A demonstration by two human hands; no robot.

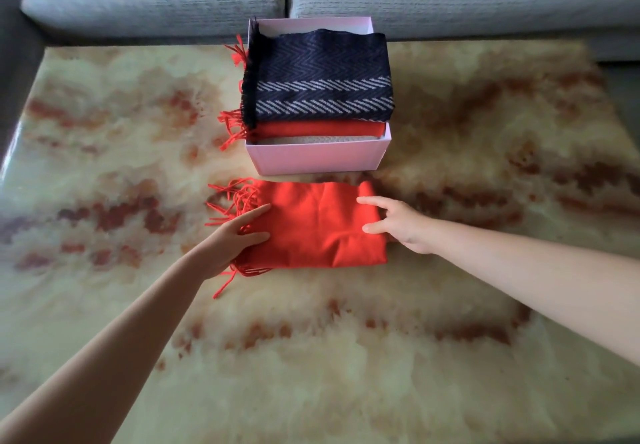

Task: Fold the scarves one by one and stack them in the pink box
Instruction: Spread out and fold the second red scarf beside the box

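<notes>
Head view: the folded red scarf (318, 225) is lying on the surface (485, 305), long axis left-right, just near of the pink box (311, 158). The left hand (235, 239) and right hand (405, 227), fingers spread and gripping nothing, are resting on its opposite ends.

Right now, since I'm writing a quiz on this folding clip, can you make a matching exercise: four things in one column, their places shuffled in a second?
Things:
1. navy scarf
2. cream scarf
3. left hand
4. right hand

Places:
A. rests on the smooth folded end of the loose red scarf
B. top of the stack in the pink box
C. rests on the fringed end of the loose red scarf
D. lowest visible layer in the pink box

Pairs: 1-B, 2-D, 3-C, 4-A
</notes>
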